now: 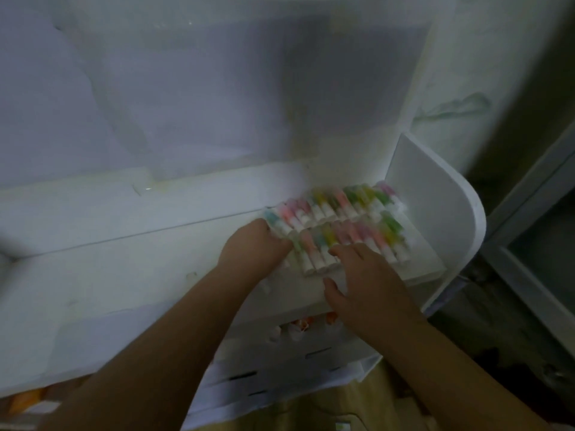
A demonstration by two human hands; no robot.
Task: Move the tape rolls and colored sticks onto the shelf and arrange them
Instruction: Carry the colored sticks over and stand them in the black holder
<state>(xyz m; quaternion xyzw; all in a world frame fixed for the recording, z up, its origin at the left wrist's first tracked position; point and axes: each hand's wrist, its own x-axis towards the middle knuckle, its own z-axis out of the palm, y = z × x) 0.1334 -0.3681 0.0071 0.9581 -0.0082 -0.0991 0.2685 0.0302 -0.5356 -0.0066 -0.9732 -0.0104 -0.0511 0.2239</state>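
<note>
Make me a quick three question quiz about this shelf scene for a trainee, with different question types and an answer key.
1. True or false: the colored sticks lie in a single row on the shelf.
2. Multiple choice: the sticks sit at which end of the shelf? A) far left B) middle C) right, beside the side panel
3. Fill in: the left hand touches the ____ end of the sticks, while the right hand rests at their near edge.

Key
1. False, two rows.
2. C
3. left
</note>
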